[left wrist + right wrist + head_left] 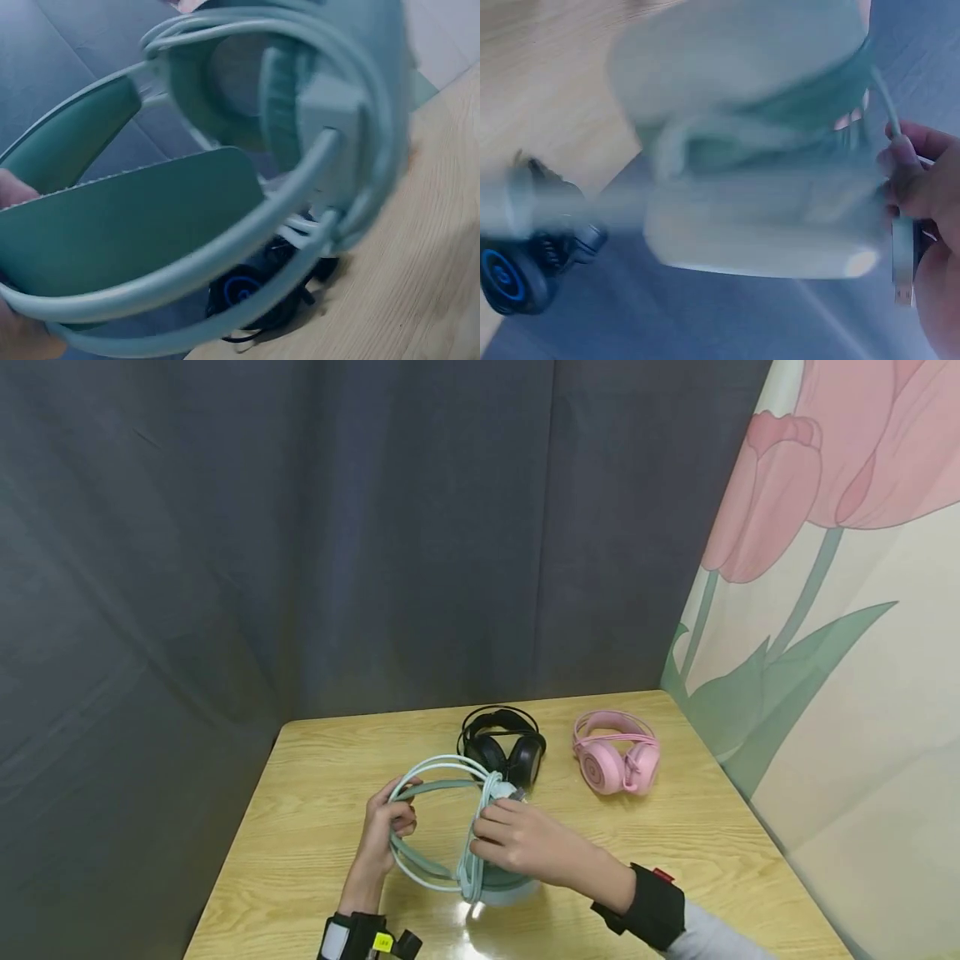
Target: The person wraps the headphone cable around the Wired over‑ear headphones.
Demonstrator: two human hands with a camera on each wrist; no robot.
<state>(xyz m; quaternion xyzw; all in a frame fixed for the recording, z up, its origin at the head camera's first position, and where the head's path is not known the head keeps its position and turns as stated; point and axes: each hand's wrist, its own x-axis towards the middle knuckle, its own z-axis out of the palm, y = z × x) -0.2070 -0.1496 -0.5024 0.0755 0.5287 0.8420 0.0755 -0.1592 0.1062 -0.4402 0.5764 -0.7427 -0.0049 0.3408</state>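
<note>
Mint-green headphones [429, 862] are held up over the table, tilted, with their headband toward the left. My left hand [381, 827] grips the headband, fingers and thumb wrapped round its padded strap [135, 225]. On the right side, a pale cable [468, 868] is looped in several turns about the ear cups. My right hand [525, 843] is at that side; in the right wrist view its thumb and fingers pinch the cable's end, where a USB plug [903, 281] points out below them. An ear cup [757, 232] looks blurred beside these fingers.
Black headphones [525, 760] lie on the wooden table [322, 777] just behind the green pair. Pink headphones [603, 766] lie farther right. A dark curtain [420, 543] hangs behind the table, and a tulip-printed wall [862, 735] stands along the right.
</note>
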